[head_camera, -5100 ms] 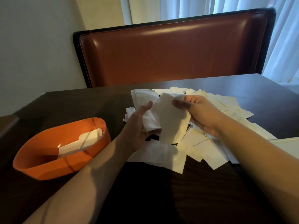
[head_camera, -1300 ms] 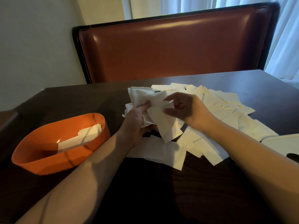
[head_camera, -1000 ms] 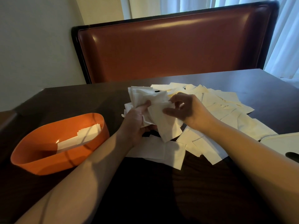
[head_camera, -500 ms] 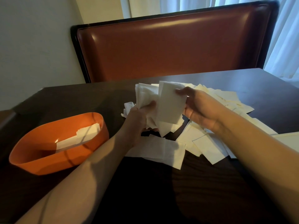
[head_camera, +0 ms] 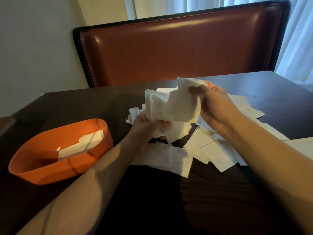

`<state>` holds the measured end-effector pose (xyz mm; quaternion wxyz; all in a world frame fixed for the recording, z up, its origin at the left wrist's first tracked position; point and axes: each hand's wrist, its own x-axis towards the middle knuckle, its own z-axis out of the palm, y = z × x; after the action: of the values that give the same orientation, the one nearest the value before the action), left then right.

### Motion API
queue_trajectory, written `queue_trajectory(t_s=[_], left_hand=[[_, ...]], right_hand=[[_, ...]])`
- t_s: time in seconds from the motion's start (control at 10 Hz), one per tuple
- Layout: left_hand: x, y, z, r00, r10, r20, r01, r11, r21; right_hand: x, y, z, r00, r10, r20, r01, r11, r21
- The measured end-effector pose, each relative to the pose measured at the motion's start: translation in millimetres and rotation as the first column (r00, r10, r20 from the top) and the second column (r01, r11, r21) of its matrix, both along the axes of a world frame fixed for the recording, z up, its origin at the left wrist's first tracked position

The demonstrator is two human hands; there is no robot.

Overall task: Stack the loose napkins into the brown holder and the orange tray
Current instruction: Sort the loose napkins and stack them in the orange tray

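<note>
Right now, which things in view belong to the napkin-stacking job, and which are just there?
Part of the job:
- orange tray, a few napkins already inside
- bunch of napkins held up by left hand and right hand
- loose napkin pile on the table

Just there:
- dark table
- brown padded seat back
- curtains

The brown holder is not clearly in view.

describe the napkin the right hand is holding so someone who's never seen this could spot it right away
On the dark table, in front of the red-brown seat back, lies a heap of white napkins. The held napkin is above it, pinched at its top edge by the right hand, the highest sheet in view.
</note>
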<state>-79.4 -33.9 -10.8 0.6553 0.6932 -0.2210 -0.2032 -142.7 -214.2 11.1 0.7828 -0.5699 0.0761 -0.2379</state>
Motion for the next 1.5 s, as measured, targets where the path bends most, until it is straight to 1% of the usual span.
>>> queue_trajectory(t_s=[0.1, 0.2, 0.3, 0.4, 0.5, 0.6, 0.7, 0.8, 0.9, 1.0, 1.1, 1.2, 1.3, 1.4, 1.5], left_hand=[[2.8, 0.1, 0.0, 0.995, 0.073, -0.072, -0.077, 0.995, -0.060], [8.7, 0.6, 0.3, 0.972, 0.174, -0.157, -0.200, 0.964, -0.176], [14.1, 2.0, 0.4, 0.960, 0.270, -0.075, -0.280, 0.939, -0.201], [15.4, 2.4, -1.4, 0.958, 0.288, 0.004, -0.282, 0.940, -0.192], [14.6, 2.6, 1.5, 0.950, 0.307, -0.057, -0.311, 0.922, -0.230], [11.2, 3.1, 6.6, 0.951, 0.276, -0.139, -0.302, 0.923, -0.238], [6.9, 2.2, 9.5, 0.952, 0.260, -0.163, -0.291, 0.933, -0.212], [6.8, 1.1, 8.7, 0.951, 0.197, -0.240, -0.249, 0.946, -0.207], [3.5, -1.0, 9.3, 0.949, 0.120, -0.291, -0.181, 0.964, -0.193], [3.6, -0.6, 7.6, 0.963, 0.103, -0.249, -0.141, 0.980, -0.140], [4.9, -0.2, 6.9, 0.962, 0.086, -0.259, -0.122, 0.984, -0.127], [3.9, 1.3, 8.8, 0.919, -0.058, -0.390, -0.057, 0.960, -0.275], [1.5, 4.6, 9.3, 0.833, -0.235, -0.502, 0.026, 0.921, -0.389], [2.3, 3.7, 4.3, 0.821, -0.277, -0.500, 0.061, 0.912, -0.406], [0.9, 2.6, 3.4, 0.836, -0.290, -0.465, 0.101, 0.916, -0.389]], right_hand=[[-1.6, 0.9, 2.0, 0.999, 0.026, 0.022, -0.026, 1.000, 0.000], [-2.7, -1.8, 3.3, 1.000, 0.008, 0.007, -0.008, 1.000, 0.007], [-3.0, -6.8, 1.4, 0.991, -0.116, -0.073, 0.110, 0.991, -0.077], [-5.1, -5.3, -2.0, 0.949, -0.300, -0.101, 0.265, 0.928, -0.263], [-7.1, -3.4, 0.4, 0.920, -0.392, -0.003, 0.377, 0.887, -0.267], [-11.4, -4.5, 12.5, 0.954, -0.299, -0.003, 0.297, 0.951, -0.087], [-20.5, -6.2, 22.4, 0.999, -0.026, -0.030, 0.027, 1.000, 0.012], [-20.8, 3.9, 22.8, 0.987, 0.154, -0.049, -0.160, 0.975, -0.152], [-10.2, 15.1, 10.6, 0.987, 0.158, 0.000, -0.151, 0.946, -0.285], [-2.9, 17.0, 1.4, 0.996, 0.070, -0.048, -0.084, 0.875, -0.477], [1.3, 17.9, -4.5, 0.998, -0.034, -0.049, 0.000, 0.818, -0.575], [-1.2, 17.5, -1.4, 0.999, -0.007, -0.040, -0.011, 0.905, -0.426], [-5.7, 15.1, 6.2, 0.962, 0.269, 0.042, -0.269, 0.963, 0.007], [-2.9, 19.8, 0.6, 0.968, 0.247, 0.043, -0.250, 0.967, 0.057], [4.4, 27.7, -11.8, 0.994, 0.107, -0.008, -0.107, 0.994, 0.013]])
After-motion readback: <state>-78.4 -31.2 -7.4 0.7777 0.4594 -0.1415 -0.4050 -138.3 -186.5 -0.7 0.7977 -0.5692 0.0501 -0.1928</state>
